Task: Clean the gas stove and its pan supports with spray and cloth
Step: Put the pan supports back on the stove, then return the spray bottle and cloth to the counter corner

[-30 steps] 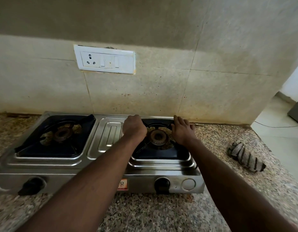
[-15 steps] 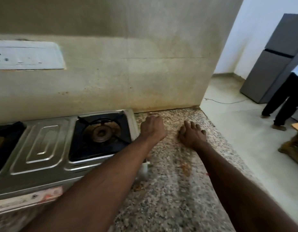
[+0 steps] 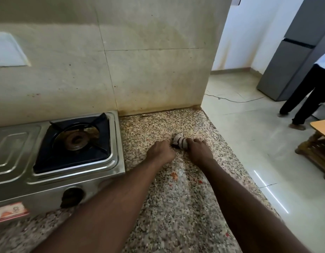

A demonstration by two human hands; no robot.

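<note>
Right grip (image 3: 199, 152) grasps cloth (image 3: 178, 141) | left grip (image 3: 160, 152) just beside

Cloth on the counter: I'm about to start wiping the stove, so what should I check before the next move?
1. Cloth reached: ok, the right hand curls over it on the counter.
2. Left hand gripping it too: cannot tell.
3. Spray within reach: not ok, none in view.
4. Pan support lifted off the stove: not ok, it sits over the burner.
5. Knob turned off: cannot tell.
</note>
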